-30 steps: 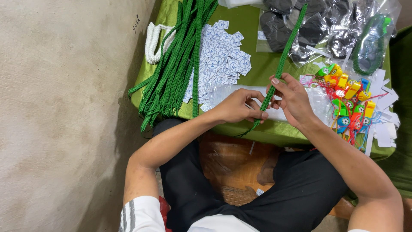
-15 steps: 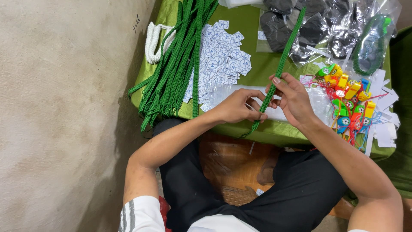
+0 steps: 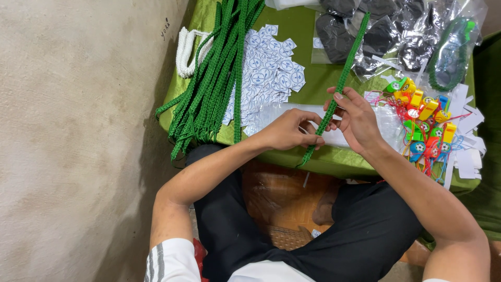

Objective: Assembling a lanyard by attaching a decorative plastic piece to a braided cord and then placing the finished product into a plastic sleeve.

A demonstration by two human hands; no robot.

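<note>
We pinch one green braided cord (image 3: 338, 90) with our left hand (image 3: 286, 130) and right hand (image 3: 357, 121), fingers clenched on it. The coloured whistles (image 3: 424, 130) lie just right of that cord on the desk (image 3: 308, 89).

**Crowded counter, one narrow gap**

The counter (image 3: 292, 31) leaves bare green cloth only between the round stickers (image 3: 269, 73) and the plastic bags (image 3: 396, 36). Green cords (image 3: 214, 89) block the left edge; coloured whistles (image 3: 425, 130) crowd the right.
</note>
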